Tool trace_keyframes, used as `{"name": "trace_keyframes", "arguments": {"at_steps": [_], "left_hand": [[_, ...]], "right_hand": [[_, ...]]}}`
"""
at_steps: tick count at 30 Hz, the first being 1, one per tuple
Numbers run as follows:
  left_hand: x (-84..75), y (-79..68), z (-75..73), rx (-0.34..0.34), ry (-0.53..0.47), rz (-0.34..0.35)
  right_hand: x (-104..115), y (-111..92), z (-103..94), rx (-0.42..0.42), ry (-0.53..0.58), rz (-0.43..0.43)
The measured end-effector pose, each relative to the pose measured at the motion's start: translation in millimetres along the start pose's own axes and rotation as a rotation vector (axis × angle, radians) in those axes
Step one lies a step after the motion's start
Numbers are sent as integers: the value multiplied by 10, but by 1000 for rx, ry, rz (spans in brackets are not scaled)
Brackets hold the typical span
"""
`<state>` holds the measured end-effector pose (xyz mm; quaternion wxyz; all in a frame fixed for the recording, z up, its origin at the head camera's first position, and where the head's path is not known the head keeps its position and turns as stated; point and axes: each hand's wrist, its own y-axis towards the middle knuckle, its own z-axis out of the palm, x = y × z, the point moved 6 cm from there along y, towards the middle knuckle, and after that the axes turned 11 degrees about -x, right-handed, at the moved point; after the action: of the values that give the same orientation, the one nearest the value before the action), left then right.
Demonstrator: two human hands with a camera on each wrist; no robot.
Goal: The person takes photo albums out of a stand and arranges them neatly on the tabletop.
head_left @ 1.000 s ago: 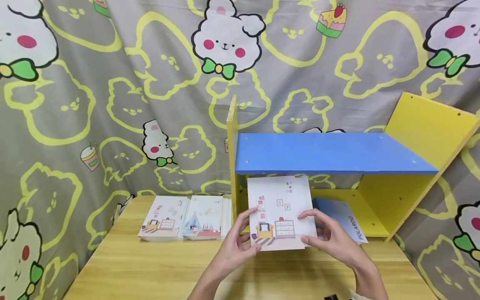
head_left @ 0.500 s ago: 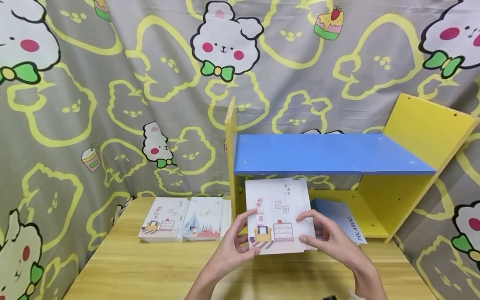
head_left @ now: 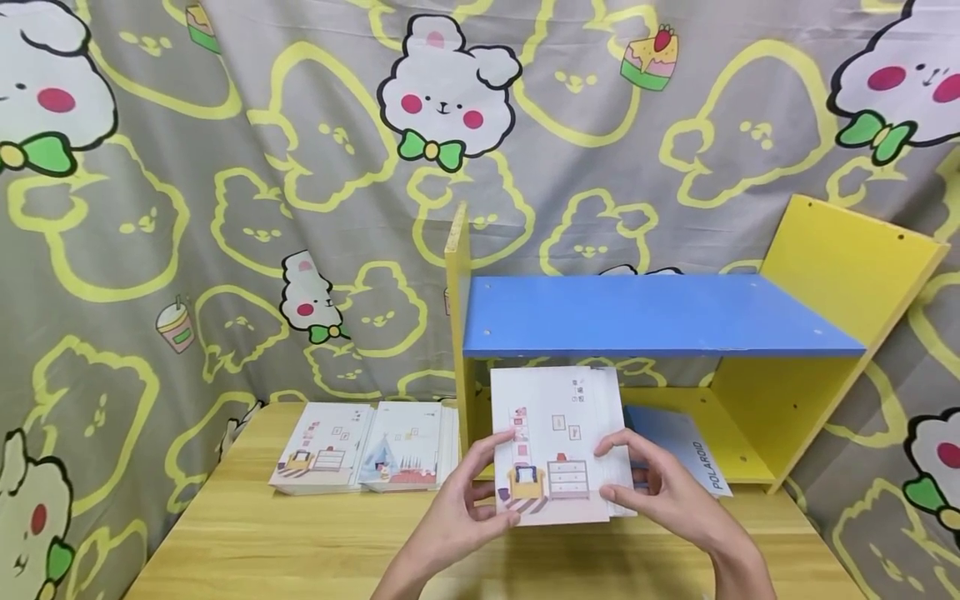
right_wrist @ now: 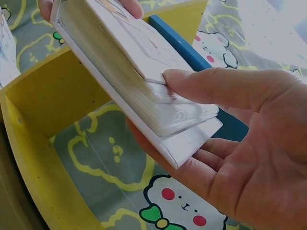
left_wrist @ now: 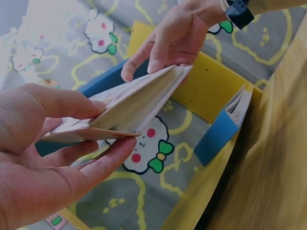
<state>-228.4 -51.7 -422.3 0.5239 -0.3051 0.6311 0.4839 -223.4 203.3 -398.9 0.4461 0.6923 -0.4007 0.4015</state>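
A thick photo album (head_left: 555, 442) with a white cover, printed with a yellow armchair and a dresser, is held up before the shelf's lower compartment. My left hand (head_left: 468, 500) grips its left side, thumb on the front cover and fingers behind. My right hand (head_left: 667, 487) pinches the right side, thumb and index finger on the front. In the right wrist view the album (right_wrist: 144, 81) has its page edges showing, slightly fanned, between thumb and fingers of the right hand (right_wrist: 254, 124). The left wrist view shows the album (left_wrist: 144, 103) tilted, its covers spread apart at one edge.
A yellow shelf unit (head_left: 855, 275) with a blue board (head_left: 652, 312) stands on the wooden table (head_left: 315, 542). A blue album marked POLAROID (head_left: 678, 446) lies in its lower compartment. Left of the unit rest two stacks of white albums, one with an armchair cover (head_left: 322, 446), one with a tent cover (head_left: 405, 446).
The whole scene sits slightly lower in the head view. Both hands keep their grip on the album, and its pages show a little more at the right edge.
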Motion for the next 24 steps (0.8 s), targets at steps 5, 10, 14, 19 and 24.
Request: {"name": "trace_keyframes", "arguments": {"at_steps": [5,10,14,19,24], "left_hand": [[-50,-25,-6,1,2,1],[-110,-39,-6,-7,28,28],[-150,-53,-6,-8,36,46],[-194,-48,-20,-6,10,73],[-208,-77,-22,8,-23,100]], "right_hand": [[30,-14,-4,9,19,12],[72,-39,-3,13,45,5],[127,-50,-3,11,51,-4],[190,-32,-6,-7,6,-33],[194,-60,31,-30,-8,-14]]}}
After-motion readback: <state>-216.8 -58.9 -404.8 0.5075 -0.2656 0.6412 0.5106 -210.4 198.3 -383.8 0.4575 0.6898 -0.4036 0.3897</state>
